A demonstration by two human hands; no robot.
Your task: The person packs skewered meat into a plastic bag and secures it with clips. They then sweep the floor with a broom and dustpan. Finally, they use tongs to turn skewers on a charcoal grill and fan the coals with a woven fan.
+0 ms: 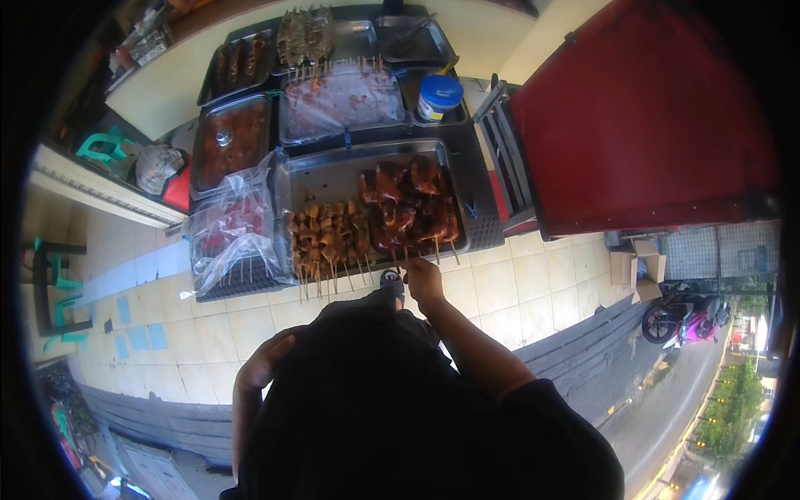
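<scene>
At the front edge of the large metal tray [321, 177], my right hand [425, 282] is closed at the stick end of a skewer of dark, glossy glazed meat [402, 218]. Several such pieces lie piled in the tray's right half, their sticks jutting over the front rim. To their left are skewers of brown folded pieces [327, 236], well apart from my hand. My left hand [271, 352] rests against the side of my black shirt, away from the food. Its fingertips are hidden by the cloth.
Behind stand a plastic-covered tray [343, 104], a tray of reddish marinade [233, 137] and a blue-lidded tub [438, 97]. Plastic film [229, 225] covers red skewers at the left. A large red panel [642, 117] rises at the right, beyond a metal rack [504, 150].
</scene>
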